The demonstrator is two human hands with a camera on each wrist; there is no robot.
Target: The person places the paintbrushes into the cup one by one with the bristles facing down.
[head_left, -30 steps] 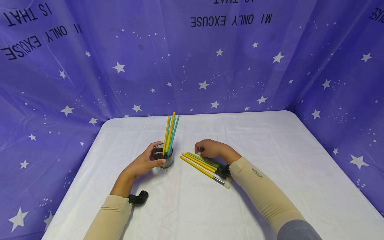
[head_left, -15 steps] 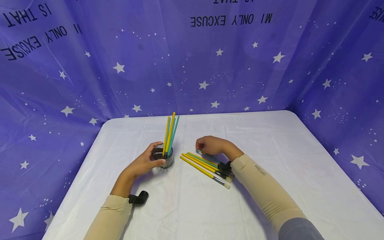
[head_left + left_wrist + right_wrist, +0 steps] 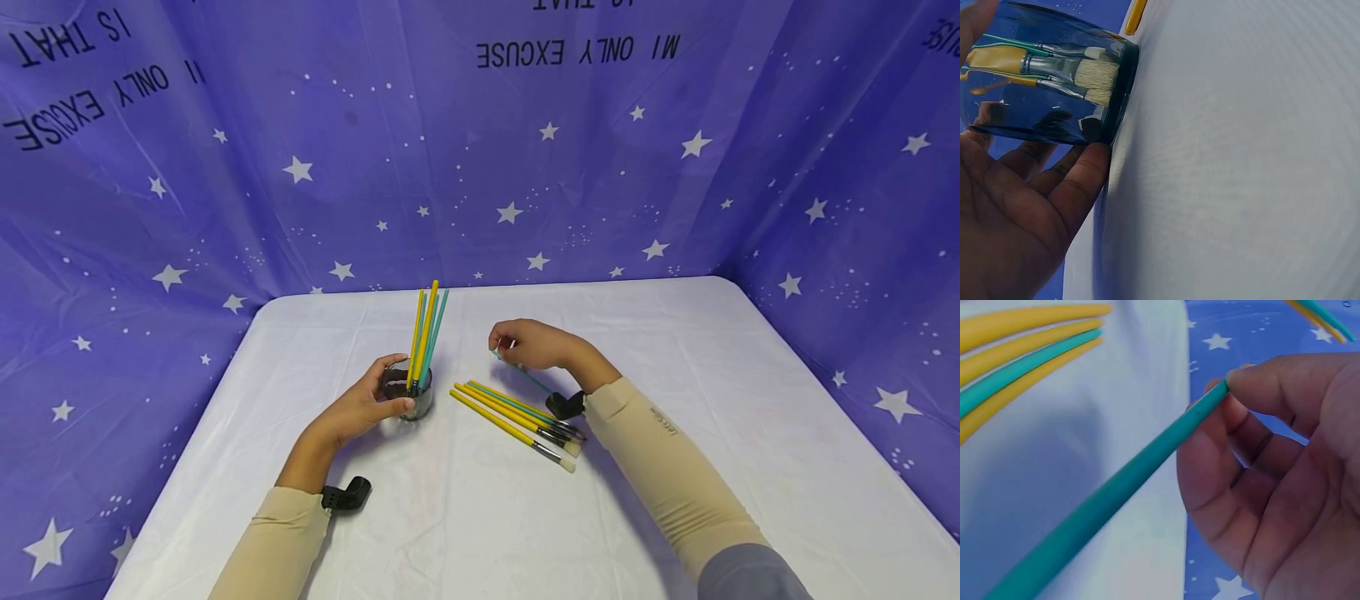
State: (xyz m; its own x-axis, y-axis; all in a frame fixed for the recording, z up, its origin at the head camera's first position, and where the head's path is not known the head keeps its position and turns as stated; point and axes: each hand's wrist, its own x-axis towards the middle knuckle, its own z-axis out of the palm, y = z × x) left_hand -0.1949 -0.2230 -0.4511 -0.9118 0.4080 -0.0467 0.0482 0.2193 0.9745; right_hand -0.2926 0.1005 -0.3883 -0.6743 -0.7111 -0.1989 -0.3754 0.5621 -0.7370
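The right wrist view shows the right hand [image 3: 1294, 487] with thumb and fingertips pinched on the tip of a teal handle [image 3: 1116, 497]. That handle slants down and back toward the wrist, its pinched tip raised off the surface; in the head view its lower end is hidden by a black wrist device [image 3: 566, 406]. Near it, a loose row of brushes [image 3: 502, 422] lies on the white surface [image 3: 450, 517], three yellow handles and one teal, bristle ends toward the right arm. Across from these, the left hand [image 3: 358, 406] holds a see-through glass [image 3: 1125, 94], thumb on the near side and fingers round the far side. The glass stands upright with yellow and teal brushes inside, bristles down by the base, handles rising above the rim and leaning slightly right. Beyond the surface hangs a purple curtain [image 3: 450, 192] printed with white stars and black lettering.
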